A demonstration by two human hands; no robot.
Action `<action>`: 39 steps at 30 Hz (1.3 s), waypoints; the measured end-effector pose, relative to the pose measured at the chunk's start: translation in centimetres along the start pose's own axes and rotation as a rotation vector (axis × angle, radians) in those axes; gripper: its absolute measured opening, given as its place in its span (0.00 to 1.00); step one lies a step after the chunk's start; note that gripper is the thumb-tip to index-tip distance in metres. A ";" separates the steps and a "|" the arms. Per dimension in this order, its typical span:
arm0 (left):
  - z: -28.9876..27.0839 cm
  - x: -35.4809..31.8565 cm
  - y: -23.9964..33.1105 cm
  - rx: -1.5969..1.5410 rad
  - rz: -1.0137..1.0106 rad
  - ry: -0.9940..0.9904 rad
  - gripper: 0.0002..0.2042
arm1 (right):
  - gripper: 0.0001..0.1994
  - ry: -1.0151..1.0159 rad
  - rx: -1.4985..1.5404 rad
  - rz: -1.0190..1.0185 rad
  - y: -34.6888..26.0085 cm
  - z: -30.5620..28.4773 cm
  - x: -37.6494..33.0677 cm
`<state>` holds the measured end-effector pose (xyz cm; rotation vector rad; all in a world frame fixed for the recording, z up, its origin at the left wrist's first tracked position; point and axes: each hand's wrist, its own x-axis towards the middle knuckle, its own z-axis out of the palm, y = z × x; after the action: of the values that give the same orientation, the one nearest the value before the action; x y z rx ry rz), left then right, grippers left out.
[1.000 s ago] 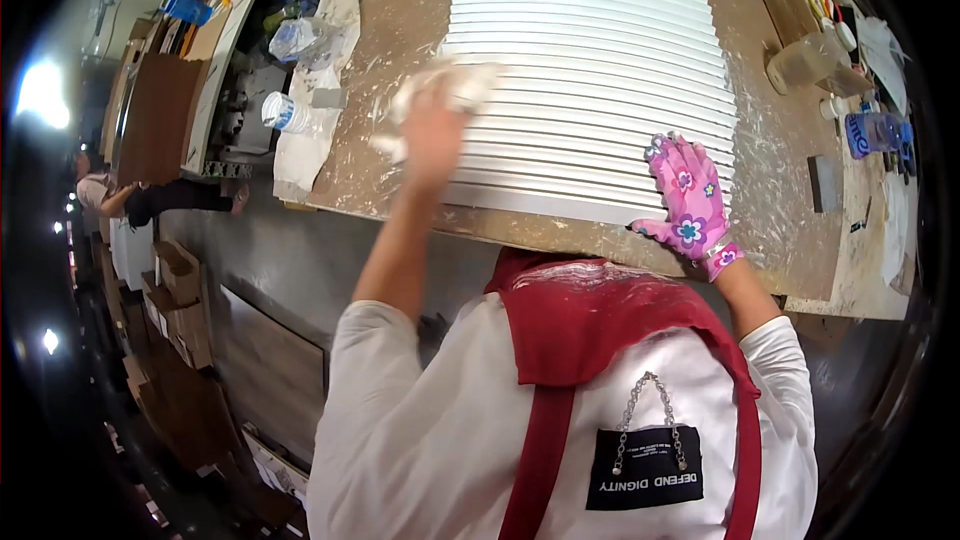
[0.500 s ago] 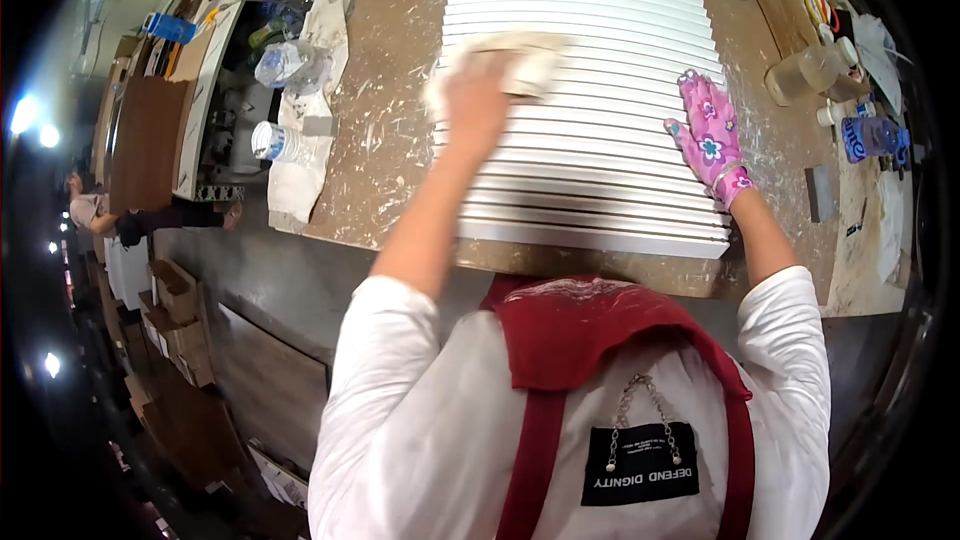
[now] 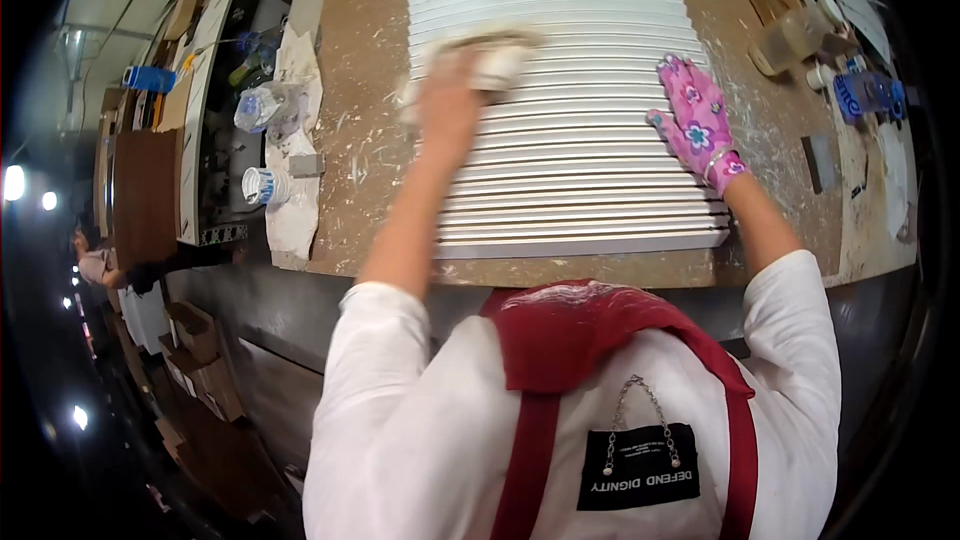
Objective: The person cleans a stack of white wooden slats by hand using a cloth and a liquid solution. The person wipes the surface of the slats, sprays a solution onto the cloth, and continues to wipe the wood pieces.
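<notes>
Directly under both of my hands lies the brown workbench (image 3: 370, 90), its top speckled with white residue. On it rests the white ribbed panel (image 3: 570, 100), a broad board of parallel raised ridges whose near edge sits just short of the bench edge, close to my chest.

My left hand (image 3: 450, 90) is bare and blurred; it presses down on a pale cloth pad (image 3: 490, 55), fingers curled over the pad, which lies flat against the ridges in the left-centre part of the panel. The pad projects beyond my fingertips, away from my body.

My right hand (image 3: 697, 125) wears a pink flowered glove and lies flat, fingers spread and grasping nothing, on the ridges at the panel's right margin, nearer to me than the left hand.

Beyond the right hand, toward the far right corner of the bench, stands a clear plastic jar (image 3: 790, 38). Outboard of my left hand, past the bench edge, lies a crumpled plastic bottle (image 3: 262, 105), and nearer to me a small white tub (image 3: 262, 185).
</notes>
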<state>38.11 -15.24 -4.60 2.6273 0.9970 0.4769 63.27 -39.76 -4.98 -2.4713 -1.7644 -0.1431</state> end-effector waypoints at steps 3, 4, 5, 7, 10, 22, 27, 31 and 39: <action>-4.5 0.3 -6.7 -0.363 -0.234 0.014 0.19 | 0.32 0.006 0.031 0.002 -0.3 0.1 0.4; -4.7 0.8 -6.3 -0.341 -0.189 0.033 0.18 | 0.32 -0.002 0.044 -0.001 -0.2 0.1 0.3; -5.5 2.1 -4.6 -0.321 -0.140 0.057 0.17 | 0.32 -0.002 0.053 -0.003 0.0 0.1 0.6; -4.0 3.9 1.7 -0.205 0.187 0.284 0.19 | 0.34 -0.001 0.067 -0.017 0.0 -0.4 1.3; 3.0 4.7 8.4 -0.105 0.446 0.173 0.18 | 0.37 0.076 0.032 -0.101 -0.6 -1.4 3.9; -4.3 4.1 -7.6 -0.280 -0.189 0.238 0.10 | 0.39 0.000 0.101 -0.102 -0.4 -0.6 4.9; 6.6 7.0 6.7 0.120 0.428 0.280 0.19 | 0.40 -0.021 0.076 -0.110 -1.0 -0.7 5.3; 3.9 7.1 -0.8 0.238 0.265 0.108 0.22 | 0.41 -0.049 0.040 -0.076 -1.1 -1.2 5.1; -5.9 9.7 -5.4 -0.210 -0.242 0.126 0.16 | 0.40 -0.120 0.028 0.002 -1.5 -3.1 7.9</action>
<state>39.48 -3.87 0.61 2.2791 1.2142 0.6553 64.30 -32.33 -0.77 -2.5109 -1.7954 0.0298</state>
